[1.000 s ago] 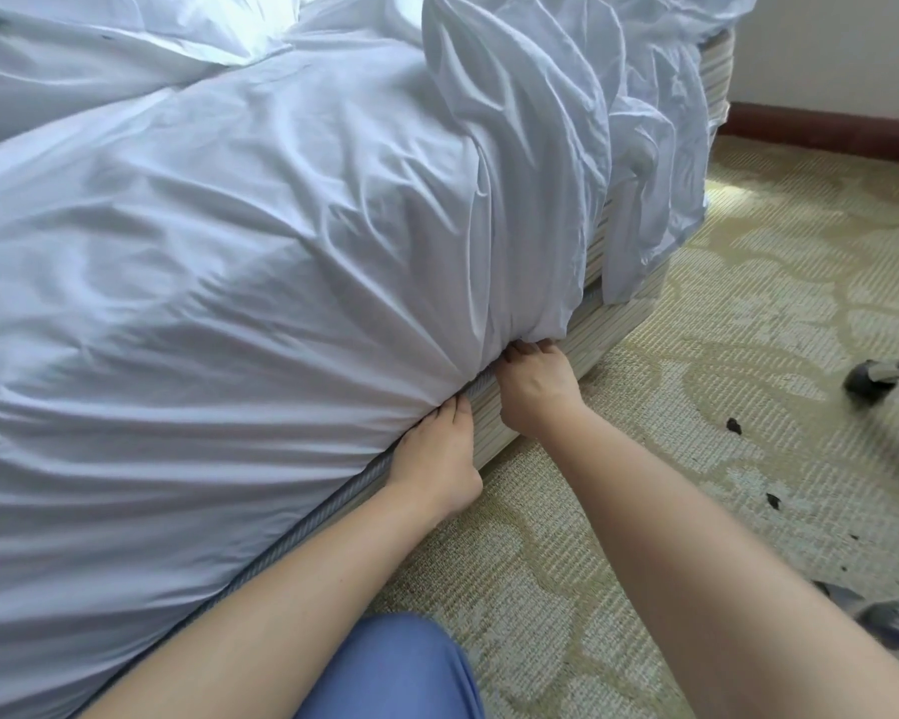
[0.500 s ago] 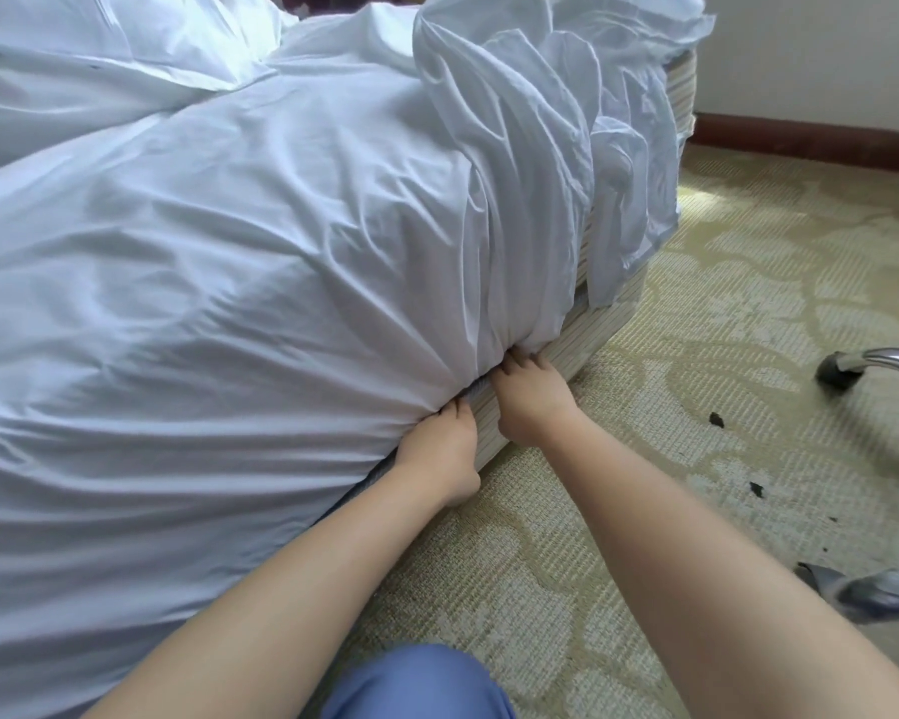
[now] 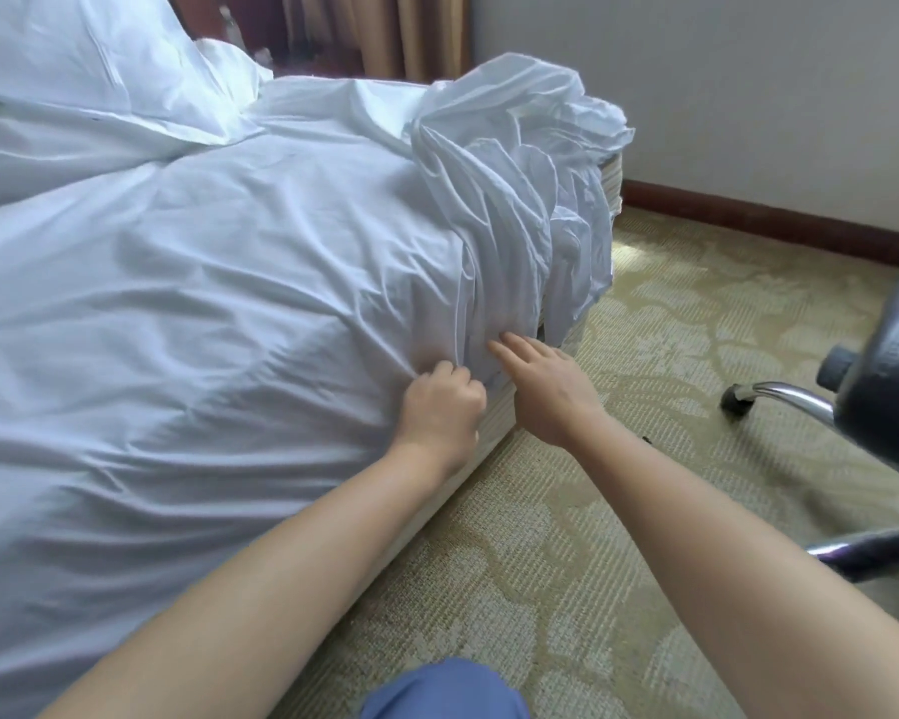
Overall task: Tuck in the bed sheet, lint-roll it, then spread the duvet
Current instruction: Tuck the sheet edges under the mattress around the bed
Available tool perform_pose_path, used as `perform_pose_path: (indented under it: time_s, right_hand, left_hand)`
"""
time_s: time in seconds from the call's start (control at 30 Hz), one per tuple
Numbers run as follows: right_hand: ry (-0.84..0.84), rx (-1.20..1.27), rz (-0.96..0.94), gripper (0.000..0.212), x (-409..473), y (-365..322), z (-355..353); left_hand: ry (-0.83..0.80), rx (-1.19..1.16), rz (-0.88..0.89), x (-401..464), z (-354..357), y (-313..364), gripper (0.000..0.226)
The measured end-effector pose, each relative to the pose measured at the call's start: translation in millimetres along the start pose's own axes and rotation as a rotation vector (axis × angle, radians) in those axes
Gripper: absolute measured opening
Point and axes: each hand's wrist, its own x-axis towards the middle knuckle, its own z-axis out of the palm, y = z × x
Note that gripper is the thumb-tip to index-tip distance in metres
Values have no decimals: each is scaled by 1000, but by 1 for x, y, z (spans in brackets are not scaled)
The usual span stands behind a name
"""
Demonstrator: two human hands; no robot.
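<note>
A white bed sheet covers the mattress and hangs bunched in loose folds at the far corner. My left hand is curled at the mattress edge and pinches a fold of the sheet. Just to its right, my right hand lies with straight fingers against the hanging sheet at the bed's side. The striped bed base shows beneath both hands. A white duvet or pillow is piled at the back left of the bed. No lint roller is in view.
Patterned beige carpet runs along the bed's right side. A dark office chair with chrome legs stands at the right. A wall with a brown skirting board lies behind. My blue-clad knee is at the bottom.
Both hands have come out from under the mattress edge and risen onto the sheet's side. The left now pinches a fold; the right lies flat. The view has lifted, showing the chair.
</note>
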Motion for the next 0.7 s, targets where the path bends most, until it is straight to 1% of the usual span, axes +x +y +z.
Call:
perform_pose_path:
  time_s: [0.13, 0.2, 0.3, 0.4, 0.5, 0.63, 0.67, 0.7]
  right_hand:
    - [39, -22, -37, 68, 11, 4, -29]
    - [66, -38, -57, 67, 18, 9, -43]
    - [147, -16, -73, 58, 34, 14, -62]
    - [214, 31, -76, 49, 55, 18, -70]
    - [226, 60, -79, 41, 74, 22, -71]
    - [217, 106, -114, 26, 95, 41, -77]
    - [205, 142, -113, 27, 101, 48, -80]
    - [182, 202, -112, 36, 107, 54, -84]
  left_hand:
    - [130, -36, 29, 14, -28, -6, 26]
    - [151, -56, -4, 22, -38, -9, 22]
    - [213, -94, -72, 34, -46, -14, 14]
    - [283, -129, -178, 52, -50, -17, 17]
    - [240, -103, -276, 68, -48, -7, 16]
    - [127, -95, -523, 89, -49, 9, 31]
    - [114, -96, -579, 96, -49, 12, 33]
    - [108, -103, -624, 102, -50, 16, 35]
